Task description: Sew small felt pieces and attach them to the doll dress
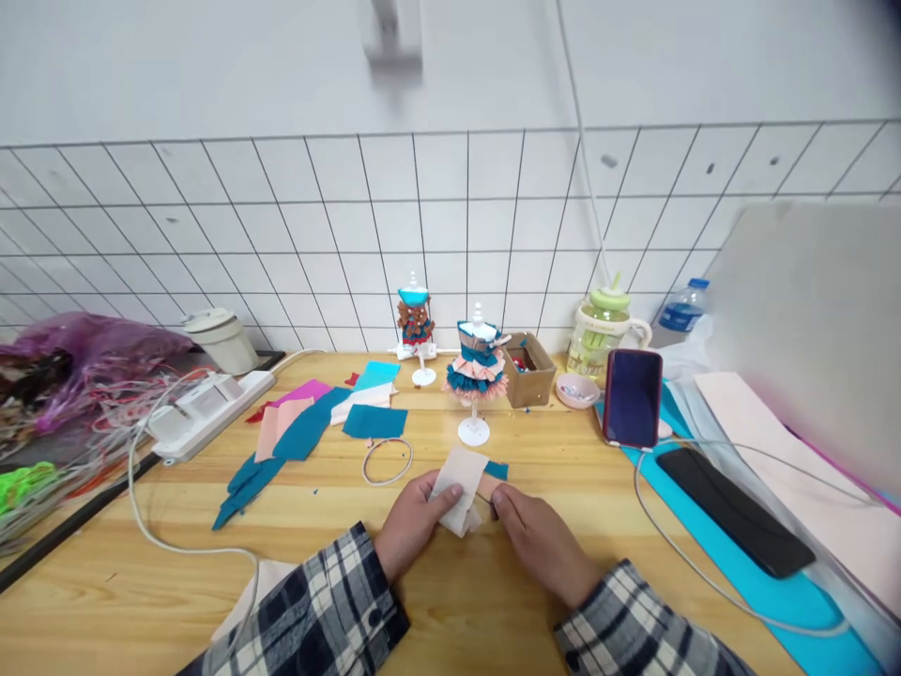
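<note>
My left hand [415,521] is closed on a folded pale pink piece of crepe paper [459,481], its thumb pressed on the front. Close by on the right, my right hand [536,535] has its thumb and fingers pinched together at the paper's edge. Whatever lies in that pinch is too small to make out. A small teal scrap [496,469] lies just behind the hands. Farther back stands a mini dress form [475,371] in a ruffled teal and pink dress. Another small dress form [415,324] wears a blue, brown and red outfit.
Cut teal paper [310,427] and a ring [387,462] lie left. Behind are a cardboard box [529,371], a pink dish [577,391] and a green-lidded jug [598,333]. A phone [632,399] and black case [736,512] are right; a power strip [211,413] is left.
</note>
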The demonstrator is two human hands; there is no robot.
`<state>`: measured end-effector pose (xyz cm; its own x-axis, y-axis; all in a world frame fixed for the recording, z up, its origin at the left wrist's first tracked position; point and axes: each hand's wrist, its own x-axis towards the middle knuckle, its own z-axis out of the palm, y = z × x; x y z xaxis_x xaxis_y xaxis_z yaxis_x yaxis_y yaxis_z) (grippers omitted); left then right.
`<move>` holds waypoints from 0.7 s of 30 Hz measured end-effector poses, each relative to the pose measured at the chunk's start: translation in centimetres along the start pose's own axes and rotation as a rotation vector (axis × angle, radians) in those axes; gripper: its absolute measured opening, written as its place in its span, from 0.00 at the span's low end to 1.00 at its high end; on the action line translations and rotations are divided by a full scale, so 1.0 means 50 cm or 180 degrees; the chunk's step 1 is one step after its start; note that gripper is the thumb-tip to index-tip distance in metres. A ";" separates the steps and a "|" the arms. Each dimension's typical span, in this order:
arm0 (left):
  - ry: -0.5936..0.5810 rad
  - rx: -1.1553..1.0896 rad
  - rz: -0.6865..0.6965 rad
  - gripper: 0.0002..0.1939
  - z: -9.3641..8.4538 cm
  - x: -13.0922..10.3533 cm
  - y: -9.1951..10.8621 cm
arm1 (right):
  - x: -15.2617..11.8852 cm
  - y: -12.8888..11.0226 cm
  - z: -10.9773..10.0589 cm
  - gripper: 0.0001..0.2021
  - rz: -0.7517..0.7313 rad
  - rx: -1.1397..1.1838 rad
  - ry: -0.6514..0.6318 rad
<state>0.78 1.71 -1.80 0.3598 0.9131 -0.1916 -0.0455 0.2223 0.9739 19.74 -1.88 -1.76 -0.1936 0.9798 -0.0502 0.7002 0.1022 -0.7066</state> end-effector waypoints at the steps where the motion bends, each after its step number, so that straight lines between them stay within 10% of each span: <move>1: 0.0012 -0.0010 0.0020 0.19 -0.001 0.001 -0.001 | 0.001 0.000 0.001 0.20 -0.0039 0.0038 0.0037; 21: -0.0074 0.0249 0.0081 0.20 0.002 0.005 -0.004 | 0.002 -0.002 -0.010 0.19 -0.0016 0.0137 0.0046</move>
<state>0.99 1.88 -2.01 0.3810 0.9098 -0.1647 0.0178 0.1709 0.9851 19.99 -1.69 -1.34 -0.1867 0.9817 -0.0366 0.6691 0.0998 -0.7364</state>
